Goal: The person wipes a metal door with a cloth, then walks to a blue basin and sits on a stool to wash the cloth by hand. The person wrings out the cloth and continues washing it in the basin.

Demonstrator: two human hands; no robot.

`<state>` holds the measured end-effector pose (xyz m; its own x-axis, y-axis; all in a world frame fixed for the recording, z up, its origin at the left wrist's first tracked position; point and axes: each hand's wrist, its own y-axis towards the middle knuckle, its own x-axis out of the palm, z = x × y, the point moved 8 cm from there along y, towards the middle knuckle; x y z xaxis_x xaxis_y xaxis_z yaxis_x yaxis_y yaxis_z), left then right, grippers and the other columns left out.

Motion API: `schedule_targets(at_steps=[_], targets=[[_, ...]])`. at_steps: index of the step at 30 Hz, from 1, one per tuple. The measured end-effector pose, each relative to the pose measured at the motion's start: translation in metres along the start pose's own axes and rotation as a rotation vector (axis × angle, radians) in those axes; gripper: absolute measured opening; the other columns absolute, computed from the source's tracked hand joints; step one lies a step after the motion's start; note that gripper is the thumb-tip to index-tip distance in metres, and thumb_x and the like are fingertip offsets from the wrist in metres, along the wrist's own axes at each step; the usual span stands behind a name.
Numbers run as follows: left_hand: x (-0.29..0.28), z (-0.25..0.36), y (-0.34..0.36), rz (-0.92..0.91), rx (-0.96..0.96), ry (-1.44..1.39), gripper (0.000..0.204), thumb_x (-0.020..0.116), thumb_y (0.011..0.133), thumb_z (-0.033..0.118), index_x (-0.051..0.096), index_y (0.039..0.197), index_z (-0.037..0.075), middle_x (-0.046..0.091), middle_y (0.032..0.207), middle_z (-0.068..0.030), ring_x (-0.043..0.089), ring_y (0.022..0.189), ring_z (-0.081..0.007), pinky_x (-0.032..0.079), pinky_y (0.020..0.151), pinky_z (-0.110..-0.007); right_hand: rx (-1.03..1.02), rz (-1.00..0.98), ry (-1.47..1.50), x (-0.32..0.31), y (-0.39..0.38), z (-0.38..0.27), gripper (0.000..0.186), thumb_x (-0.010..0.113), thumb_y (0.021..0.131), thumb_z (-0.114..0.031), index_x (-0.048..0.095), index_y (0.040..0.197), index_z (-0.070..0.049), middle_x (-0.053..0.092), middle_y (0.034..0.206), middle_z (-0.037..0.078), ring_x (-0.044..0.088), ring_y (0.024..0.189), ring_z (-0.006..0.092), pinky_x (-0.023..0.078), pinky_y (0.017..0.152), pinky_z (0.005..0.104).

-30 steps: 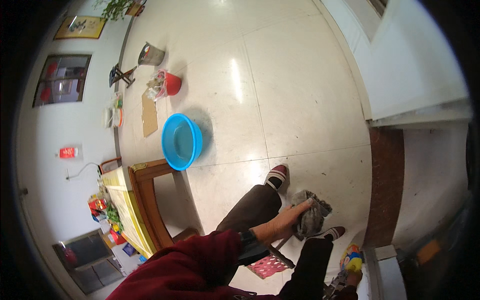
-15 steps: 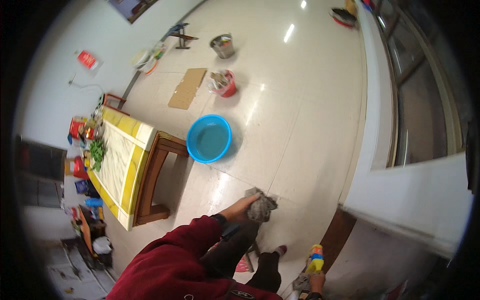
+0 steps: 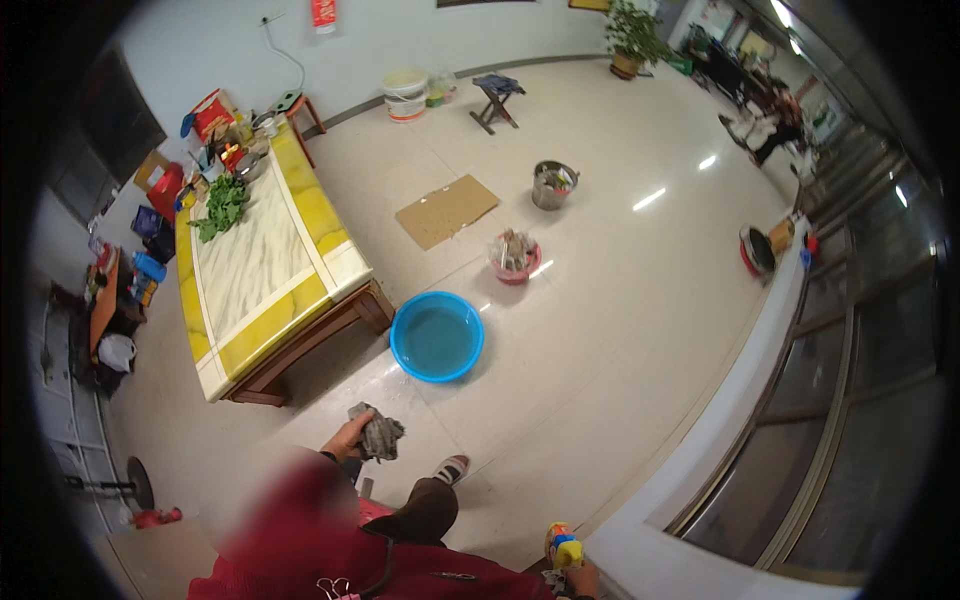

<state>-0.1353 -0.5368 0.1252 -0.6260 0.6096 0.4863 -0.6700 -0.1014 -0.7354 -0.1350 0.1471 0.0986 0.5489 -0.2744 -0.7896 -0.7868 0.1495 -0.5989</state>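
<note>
My left hand (image 3: 348,434) is closed on a crumpled grey rag (image 3: 381,435) above the floor, near my striped slipper (image 3: 452,468). At the lower edge, my right hand (image 3: 582,578) grips a yellow bottle (image 3: 562,547) with blue and orange on it; a greyish cloth is partly visible beside it. A blue basin (image 3: 437,345) holding water sits on the floor ahead, beside a wooden-legged table (image 3: 265,275) with a yellow-bordered pale top and leafy greens (image 3: 222,205) on it.
Beyond the basin are a red bucket (image 3: 515,266) with a bagged load, cardboard (image 3: 445,212), a metal bucket (image 3: 552,194) and a folding stool (image 3: 497,98). A potted plant (image 3: 632,40) stands farther back. A pale ledge with glass panes (image 3: 810,400) runs along the right.
The view has swung round and up, showing more of the room, table and glass panes. My left hand with the rag and my right with the bottle sit lower and farther left in the picture.
</note>
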Motion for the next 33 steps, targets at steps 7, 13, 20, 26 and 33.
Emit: schedule_targets(at_steps=[7,13,20,26,33], targets=[[-0.022,0.029,0.035,0.092,0.087,-0.073,0.058,0.046,0.098,0.054,0.063,0.119,0.003,0.069,0.111,-0.0129,0.067,0.1,-0.0282,0.053,0.089,-0.045,-0.001,0.08,0.034,-0.109,0.091,-0.066,0.04,0.077,0.07,-0.029,0.071,0.094,0.003,0.071,0.088,0.023,0.07,0.085,0.0389,0.054,0.074,0.0441],[0.023,0.035,0.049,0.134,0.153,-0.23,0.049,0.056,0.095,0.05,0.062,0.117,0.007,0.069,0.112,-0.0119,0.067,0.099,-0.0272,0.052,0.093,-0.045,-0.064,0.033,0.055,-0.179,0.188,-0.125,0.036,0.077,0.075,-0.026,0.073,0.099,0.0,0.073,0.09,0.02,0.072,0.086,0.0324,0.054,0.075,0.0414],[0.084,0.039,0.046,0.318,0.291,-0.406,0.053,0.055,0.096,0.048,0.059,0.124,0.003,0.067,0.118,-0.0145,0.063,0.113,-0.031,0.048,0.1,-0.048,-0.21,-0.167,-0.025,-0.218,0.319,-0.178,0.037,0.074,0.073,-0.028,0.073,0.095,0.001,0.071,0.091,0.025,0.07,0.09,0.0369,0.053,0.076,0.0435],[0.154,0.012,0.056,0.383,0.278,-0.481,0.065,0.045,0.096,0.058,0.059,0.127,0.002,0.065,0.122,-0.0168,0.064,0.109,-0.0344,0.05,0.096,-0.052,-0.341,-0.175,-0.274,-0.268,0.402,-0.227,0.037,0.073,0.073,-0.03,0.072,0.094,0.001,0.07,0.093,0.025,0.068,0.091,0.0396,0.054,0.079,0.0457],[0.178,-0.004,0.086,0.422,0.339,-0.613,0.057,0.05,0.098,0.05,0.056,0.127,0.001,0.064,0.124,-0.0181,0.062,0.112,-0.0345,0.048,0.099,-0.051,-0.41,-0.189,-0.354,-0.307,0.482,-0.296,0.037,0.072,0.075,-0.03,0.071,0.095,0.001,0.069,0.095,0.026,0.067,0.093,0.0412,0.053,0.08,0.0475]])
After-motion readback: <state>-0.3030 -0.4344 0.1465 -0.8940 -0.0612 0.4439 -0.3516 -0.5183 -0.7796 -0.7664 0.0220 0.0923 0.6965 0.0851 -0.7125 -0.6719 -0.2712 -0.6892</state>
